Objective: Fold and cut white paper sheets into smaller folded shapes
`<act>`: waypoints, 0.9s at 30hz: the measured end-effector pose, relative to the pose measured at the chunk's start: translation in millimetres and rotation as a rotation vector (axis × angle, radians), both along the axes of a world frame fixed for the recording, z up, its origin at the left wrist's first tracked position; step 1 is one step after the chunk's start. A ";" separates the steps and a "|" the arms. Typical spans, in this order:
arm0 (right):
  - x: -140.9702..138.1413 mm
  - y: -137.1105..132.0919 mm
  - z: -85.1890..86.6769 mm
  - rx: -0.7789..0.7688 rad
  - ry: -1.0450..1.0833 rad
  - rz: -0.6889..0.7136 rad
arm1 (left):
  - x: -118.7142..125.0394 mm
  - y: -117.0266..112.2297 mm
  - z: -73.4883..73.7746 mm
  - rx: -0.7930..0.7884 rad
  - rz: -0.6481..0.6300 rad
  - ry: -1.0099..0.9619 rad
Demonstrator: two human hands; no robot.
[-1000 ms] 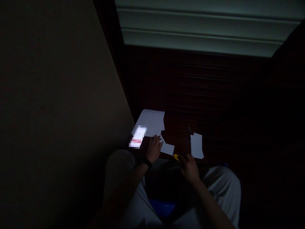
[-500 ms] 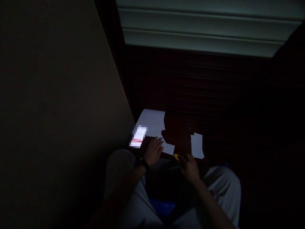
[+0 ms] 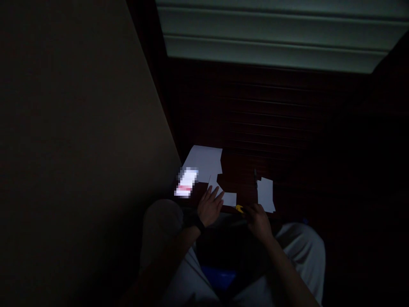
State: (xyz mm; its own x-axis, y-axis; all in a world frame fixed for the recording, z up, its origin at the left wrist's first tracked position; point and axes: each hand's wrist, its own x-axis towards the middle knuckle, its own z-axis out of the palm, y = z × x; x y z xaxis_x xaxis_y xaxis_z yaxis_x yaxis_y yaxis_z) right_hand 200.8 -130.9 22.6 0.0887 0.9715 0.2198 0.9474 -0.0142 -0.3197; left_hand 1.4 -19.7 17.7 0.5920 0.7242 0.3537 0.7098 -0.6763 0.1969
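Observation:
My left hand [image 3: 211, 208] lies flat with its fingers spread over a small white paper piece [image 3: 229, 199], pressing on its left part. A dark band circles that wrist. My right hand [image 3: 259, 221] is closed around a yellow and black utility knife [image 3: 239, 209]. Its front end touches or nearly touches the paper's lower right corner; the blade itself is too dim to make out. Above my left fingers lies another narrow paper piece [image 3: 213, 182], close to a large white sheet [image 3: 204, 162] with a notched right edge.
A lit phone [image 3: 186, 182], its screen blurred, lies left of my left hand. On the right are cut white papers [image 3: 265, 195] and a dark pen [image 3: 255, 178]. A wall [image 3: 96, 106] borders the dark table on the left. Something blue [image 3: 219, 277] shows below, between my knees.
My left hand has shifted slightly right and down, baring more of the narrow paper. The small paper has turned a little. My right hand has moved slightly right with the knife.

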 end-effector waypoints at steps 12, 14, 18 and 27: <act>0.4 1.0 2.7 -0.004 0.038 -0.002 | 10.0 23.5 -1.1 0.019 -0.052 0.051; 0.0 1.8 2.7 -0.003 0.037 -0.008 | 9.9 23.7 -3.2 0.023 -0.050 0.053; -1.4 1.8 3.5 -0.007 0.022 -0.013 | 9.1 23.9 -3.1 0.032 -0.045 0.056; 3.3 4.2 12.3 -0.007 0.008 -0.025 | 8.5 24.1 0.1 0.036 -0.045 0.060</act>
State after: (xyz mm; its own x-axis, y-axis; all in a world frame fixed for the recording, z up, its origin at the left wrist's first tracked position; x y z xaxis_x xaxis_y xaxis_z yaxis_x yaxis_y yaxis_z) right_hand 204.1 -126.7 35.0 0.1148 0.9704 0.2125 0.9442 -0.0402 -0.3268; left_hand 9.9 4.3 17.9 0.6448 0.6835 0.3423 0.6879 -0.7141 0.1301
